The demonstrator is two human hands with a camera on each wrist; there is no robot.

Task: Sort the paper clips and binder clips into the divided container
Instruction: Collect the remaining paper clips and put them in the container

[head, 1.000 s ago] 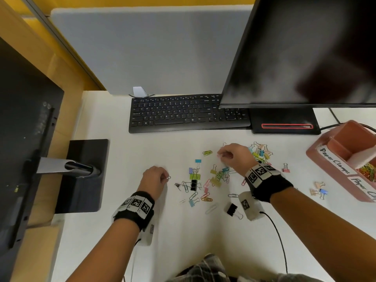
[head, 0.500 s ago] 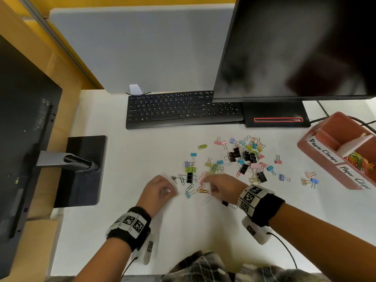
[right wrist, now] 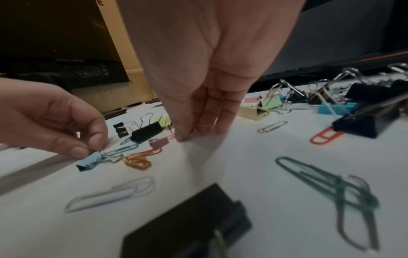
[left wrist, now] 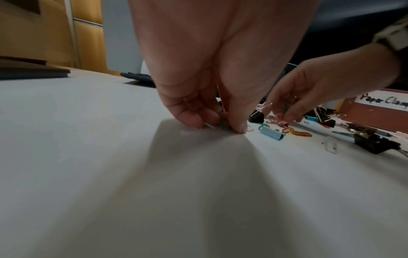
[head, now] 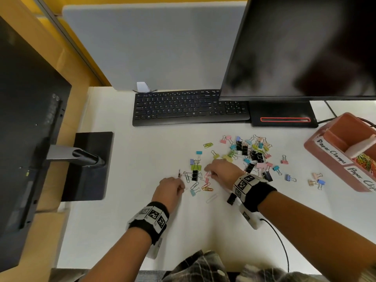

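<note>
Both our hands pinch thin, light, slippery paper clips off the table [head: 126, 200]: left hand [head: 169, 189] at nine o'clock, right hand [head: 222, 170] on a pink paper clip [right wrist: 204, 126].

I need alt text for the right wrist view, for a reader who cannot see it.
The right hand pinches a pink paper clip against a white desk scattered with paper clips and binder clips. At left, the left hand pinches something small beside a light blue binder clip; a black binder clip lies blurred in front.
</note>
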